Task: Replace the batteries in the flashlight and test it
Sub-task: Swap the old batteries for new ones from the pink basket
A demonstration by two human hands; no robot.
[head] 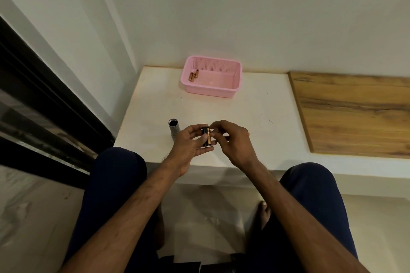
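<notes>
Flashlight point(173, 127) (open-ended) near table edge point(168, 163), hands point(189, 146) beside.

Pink perforated basket point(230, 91), copper-and-black batteries point(193, 76), grey flashlight body point(173, 128), wood-grain board point(355, 113)

Both hands point(208, 137) grip a battery holder point(205, 137).

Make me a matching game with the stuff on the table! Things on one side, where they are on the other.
Things:
1. flashlight
2. basket
3. battery holder
4. wood board

Places:
A. between both hands
B. standing on the table, left of the hands
C. at the back, by the wall
D. on the right side

Pairs: 1-B, 2-C, 3-A, 4-D
</notes>
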